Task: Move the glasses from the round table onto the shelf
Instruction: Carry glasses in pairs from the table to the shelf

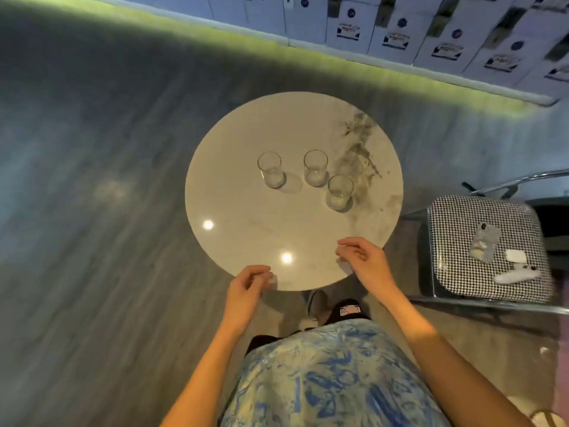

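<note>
Three clear empty glasses stand upright on the round marble table (246, 217): a left glass (270, 169), a middle glass (315, 167) and a right glass (339, 192). My left hand (246, 288) hovers at the table's near edge with fingers loosely curled and nothing in it. My right hand (363, 261) is over the near right edge, fingers also loosely curled and empty. Both hands are well short of the glasses. No shelf is clearly in view.
A chair with a houndstooth cushion (462, 229) stands to the right of the table, with a phone (485, 243) and a small white case (517, 257) on it. White boxes (397, 35) line the far wall. Grey wooden floor spreads to the left.
</note>
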